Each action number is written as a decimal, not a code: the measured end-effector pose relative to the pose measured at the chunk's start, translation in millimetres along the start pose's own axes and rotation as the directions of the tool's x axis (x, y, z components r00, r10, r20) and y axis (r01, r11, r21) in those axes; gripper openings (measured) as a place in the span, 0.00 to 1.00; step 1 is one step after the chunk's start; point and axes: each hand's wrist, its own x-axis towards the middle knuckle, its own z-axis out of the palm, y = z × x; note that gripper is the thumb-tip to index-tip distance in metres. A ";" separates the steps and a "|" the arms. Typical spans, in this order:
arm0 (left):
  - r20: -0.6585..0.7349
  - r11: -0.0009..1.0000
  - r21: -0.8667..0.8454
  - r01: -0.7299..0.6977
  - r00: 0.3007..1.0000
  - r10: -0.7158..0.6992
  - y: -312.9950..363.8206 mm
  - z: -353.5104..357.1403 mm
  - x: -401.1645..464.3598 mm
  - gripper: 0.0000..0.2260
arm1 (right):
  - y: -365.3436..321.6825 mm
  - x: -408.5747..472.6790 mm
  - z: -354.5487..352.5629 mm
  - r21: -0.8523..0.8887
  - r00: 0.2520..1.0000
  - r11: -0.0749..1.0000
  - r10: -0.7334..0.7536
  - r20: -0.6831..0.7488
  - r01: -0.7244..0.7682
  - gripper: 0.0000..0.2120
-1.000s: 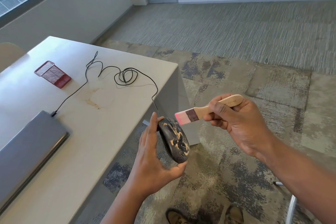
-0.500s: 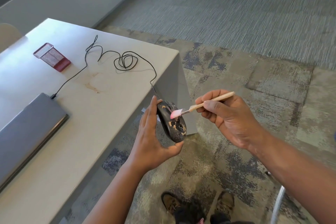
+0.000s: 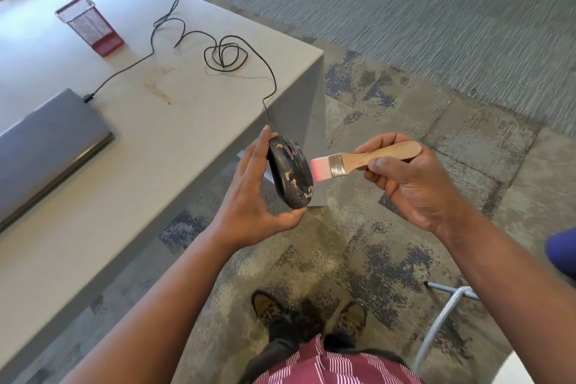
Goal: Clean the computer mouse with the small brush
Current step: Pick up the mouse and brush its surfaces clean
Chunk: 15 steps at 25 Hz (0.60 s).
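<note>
A worn black computer mouse [image 3: 291,176] with tan scuffed patches is held upright off the table's edge by my left hand [image 3: 257,196], fingers behind it and thumb under its lower end. Its black cable [image 3: 224,53] runs up over the table to a closed grey laptop [image 3: 46,140]. My right hand [image 3: 405,184] grips the wooden handle of a small flat brush [image 3: 358,162]. The pink bristles point left and sit at the mouse's right side, touching or just beside it.
The pale table [image 3: 131,140] fills the left, with a red mesh pen holder [image 3: 90,25] lying near its far side. A chair frame [image 3: 442,318] and a blue seat edge [image 3: 561,252] stand at the right. Patterned carpet and my shoes lie below.
The brush has come off the mouse's top and turned flat-side up, now at the mouse's right side. The camera has tilted further down, showing my legs and shoes.
</note>
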 end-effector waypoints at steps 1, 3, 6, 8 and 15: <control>-0.002 1.000 0.000 -0.011 1.000 0.011 -0.7 0.4 0.1 0.58 | -0.6 1.2 -1.3 0.012 1.000 1.000 -0.006 -0.007 0.006 0.11; -0.002 1.000 -0.008 -0.020 1.000 0.020 -1.0 1.7 -0.3 0.58 | -2.6 2.8 -0.6 0.082 1.000 0.996 -0.024 -0.020 0.026 0.08; 0.008 1.000 -0.018 -0.026 1.000 0.026 1.4 3.9 1.2 0.58 | -9.1 5.9 6.6 0.223 0.998 0.974 -0.032 -0.054 0.043 0.07; -0.001 0.999 -0.029 -0.036 0.999 0.036 2.1 3.7 1.7 0.58 | -9.2 10.4 13.6 0.270 0.998 0.963 0.000 -0.060 0.016 0.08; -0.025 0.996 -0.052 -0.068 0.997 0.067 4.7 5.8 2.5 0.58 | 4.0 12.1 12.0 0.180 0.991 0.982 0.083 -0.106 -0.063 0.07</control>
